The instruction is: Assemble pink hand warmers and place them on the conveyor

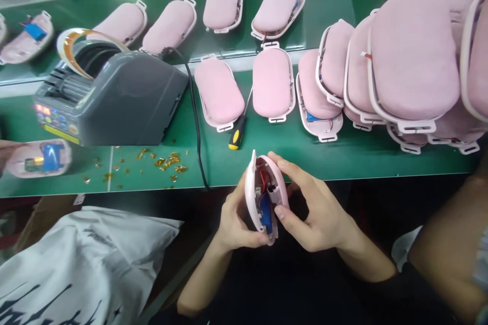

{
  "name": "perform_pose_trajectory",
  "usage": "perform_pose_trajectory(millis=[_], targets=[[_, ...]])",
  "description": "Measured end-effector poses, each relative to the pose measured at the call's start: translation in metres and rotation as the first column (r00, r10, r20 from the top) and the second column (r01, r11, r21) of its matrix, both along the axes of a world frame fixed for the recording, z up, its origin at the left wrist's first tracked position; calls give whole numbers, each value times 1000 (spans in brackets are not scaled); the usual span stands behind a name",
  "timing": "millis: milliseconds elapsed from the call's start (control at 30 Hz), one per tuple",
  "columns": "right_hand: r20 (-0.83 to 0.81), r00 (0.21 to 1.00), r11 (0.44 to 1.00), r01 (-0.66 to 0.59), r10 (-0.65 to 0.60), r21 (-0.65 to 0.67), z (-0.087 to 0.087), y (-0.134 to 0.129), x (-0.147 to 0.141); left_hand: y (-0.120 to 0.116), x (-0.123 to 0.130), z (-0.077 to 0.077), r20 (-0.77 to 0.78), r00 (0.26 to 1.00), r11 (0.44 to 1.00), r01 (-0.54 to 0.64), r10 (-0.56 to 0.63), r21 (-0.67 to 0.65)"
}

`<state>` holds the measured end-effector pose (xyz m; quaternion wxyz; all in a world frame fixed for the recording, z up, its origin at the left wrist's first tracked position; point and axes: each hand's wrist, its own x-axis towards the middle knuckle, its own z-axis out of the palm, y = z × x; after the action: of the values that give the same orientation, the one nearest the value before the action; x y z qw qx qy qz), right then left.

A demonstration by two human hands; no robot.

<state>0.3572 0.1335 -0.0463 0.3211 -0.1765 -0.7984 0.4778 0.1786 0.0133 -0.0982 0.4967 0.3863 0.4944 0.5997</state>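
Between my two hands, in front of the bench edge, is a pink padded device casing (282, 183) held upright on its side. Its two halves stand partly apart, showing a blue battery pack (266, 213) and red wires inside. My left hand (234, 221) grips the white back half, thumb at the lower end. My right hand (314, 208) holds the pink padded half, with fingers at the top and thumb at the gap. A screwdriver (237, 134) with a black and yellow handle lies on the bench beyond my hands.
A grey tape dispenser (125, 96) stands at left, its black cable (196, 127) running to the bench edge. Amber tape scraps (170, 161) lie nearby. Similar pink casings (414, 61) are piled at right. Another person's hand (5, 152) touches an open casing (38, 158) at far left.
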Motion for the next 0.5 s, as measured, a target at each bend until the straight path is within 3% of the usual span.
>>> perform_pose_trajectory(millis=[267, 333, 433, 500], targets=[[-38, 999, 996, -38, 35, -75, -4, 1, 1, -1, -1, 4, 100, 995, 998, 30, -25, -55], [-53, 997, 987, -70, 63, -146, -9, 5, 2, -3, -3, 4, 98, 995, 997, 38, -32, -62], [-44, 998, 937, -53, 40, -344, -22, 12, 3, -3, -6, 5, 121, 986, 992, 117, -111, -44], [-100, 989, 856, -144, 109, -496, -31, 15, 1, 0, -7, 5, 150, 959, 969, 247, -240, -29]])
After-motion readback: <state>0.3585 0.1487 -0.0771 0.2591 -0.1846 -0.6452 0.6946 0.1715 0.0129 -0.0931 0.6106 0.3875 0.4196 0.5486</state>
